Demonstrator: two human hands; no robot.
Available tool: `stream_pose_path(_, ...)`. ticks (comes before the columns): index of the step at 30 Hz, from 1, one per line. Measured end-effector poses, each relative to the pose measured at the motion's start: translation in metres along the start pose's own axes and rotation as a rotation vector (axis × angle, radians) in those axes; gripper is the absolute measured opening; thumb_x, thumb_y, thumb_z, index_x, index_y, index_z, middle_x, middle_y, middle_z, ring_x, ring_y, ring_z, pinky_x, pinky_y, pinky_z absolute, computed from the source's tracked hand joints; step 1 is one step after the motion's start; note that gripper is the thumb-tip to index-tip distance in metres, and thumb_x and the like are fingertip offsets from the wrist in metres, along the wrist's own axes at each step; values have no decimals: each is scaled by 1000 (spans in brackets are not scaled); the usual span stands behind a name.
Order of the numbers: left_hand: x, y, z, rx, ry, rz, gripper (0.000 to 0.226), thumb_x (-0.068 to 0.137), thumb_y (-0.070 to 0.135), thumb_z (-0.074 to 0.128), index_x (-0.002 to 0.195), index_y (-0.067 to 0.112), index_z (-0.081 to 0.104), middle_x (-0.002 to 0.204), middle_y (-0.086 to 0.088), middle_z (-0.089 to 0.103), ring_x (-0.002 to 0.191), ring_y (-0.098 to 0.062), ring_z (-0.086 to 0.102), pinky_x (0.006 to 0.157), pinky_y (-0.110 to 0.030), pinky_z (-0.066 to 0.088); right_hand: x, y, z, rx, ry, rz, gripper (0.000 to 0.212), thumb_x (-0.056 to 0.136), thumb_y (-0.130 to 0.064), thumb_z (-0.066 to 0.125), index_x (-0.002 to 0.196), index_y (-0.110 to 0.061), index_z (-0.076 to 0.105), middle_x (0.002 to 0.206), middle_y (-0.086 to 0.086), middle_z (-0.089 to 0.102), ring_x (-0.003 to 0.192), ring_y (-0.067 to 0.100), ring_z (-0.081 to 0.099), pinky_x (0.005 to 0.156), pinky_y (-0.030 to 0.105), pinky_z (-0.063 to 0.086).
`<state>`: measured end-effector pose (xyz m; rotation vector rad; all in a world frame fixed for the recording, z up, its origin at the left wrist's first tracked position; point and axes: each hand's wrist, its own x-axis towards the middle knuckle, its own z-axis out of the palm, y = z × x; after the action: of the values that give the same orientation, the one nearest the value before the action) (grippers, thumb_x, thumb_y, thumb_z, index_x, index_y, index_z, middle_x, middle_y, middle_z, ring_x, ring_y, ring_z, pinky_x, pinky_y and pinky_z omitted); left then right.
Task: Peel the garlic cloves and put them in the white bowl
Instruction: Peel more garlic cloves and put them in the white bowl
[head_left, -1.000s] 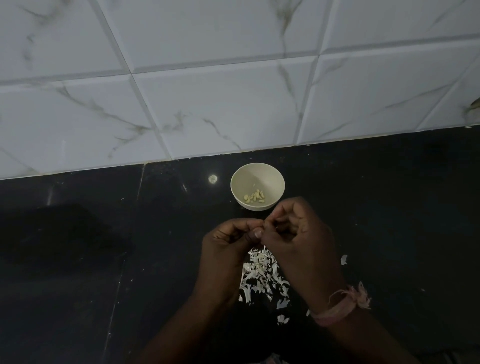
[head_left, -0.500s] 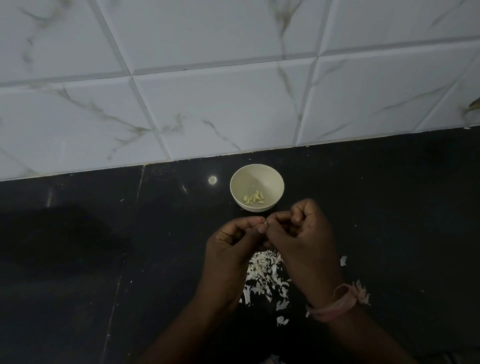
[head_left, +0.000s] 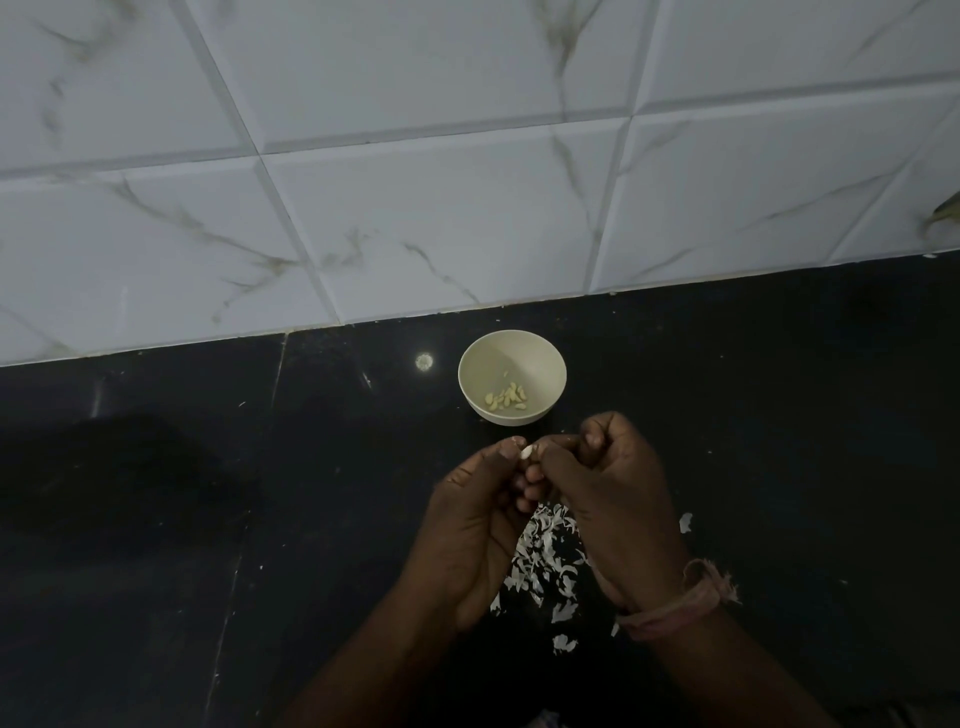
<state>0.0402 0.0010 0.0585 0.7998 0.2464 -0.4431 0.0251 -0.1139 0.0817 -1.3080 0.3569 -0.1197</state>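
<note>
Left hand (head_left: 467, 525) and right hand (head_left: 608, 483) fingers pinch garlic clove (head_left: 525, 452) near white bowl (head_left: 511, 376), above peel scraps (head_left: 545, 561)

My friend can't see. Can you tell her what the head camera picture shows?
Two hands, left and right, pinch a small garlic clove between them above a pile of peels. Behind sits a white bowl holding peeled cloves, on a black counter.

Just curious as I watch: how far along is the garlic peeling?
Done: several peeled cloves lie in the white bowl, and a heap of skins lies on the counter. In hand: the left hand and right hand pinch one clove. No unpeeled cloves show elsewhere.
</note>
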Motion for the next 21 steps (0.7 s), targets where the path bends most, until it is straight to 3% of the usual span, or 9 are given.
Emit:
stream_pose_path(6,0,0,0,31,-18,18,24,86,6,62,107,-6,66,83,-13,68,68,-14,62,66,-24,57,1,3,-5,-116,48,-34,29,88,6,63,83,-13,42,79,26,67,61,31,67,59,41,59)
stream_pose_path(10,1,-1,1,34,-6,35,19,80,-5,63,99,-5,64,73,-14,64,58,-14,59,57,-24,56,1,4,-4,-160,36,-56,30,85,8,64,82,-13,42,77,24,66,59,29,66,60,41,59)
stream_pose_path(16,5,-4,-4,67,-6,70,18,87,9,60,98,-5,63,71,-11,59,62,-13,53,64,-24,50,0,2,-1,-90,5,-39,28,89,10,60,84,-11,42,75,31,63,61,30,64,61,49,58)
stream_pose_path(21,6,-8,-5,61,15,72,21,90,15,57,95,-2,67,72,-7,61,63,-10,53,63,-21,47,3,4,0,-7,8,-5,27,91,10,59,86,-11,42,73,25,66,62,29,65,57,42,58)
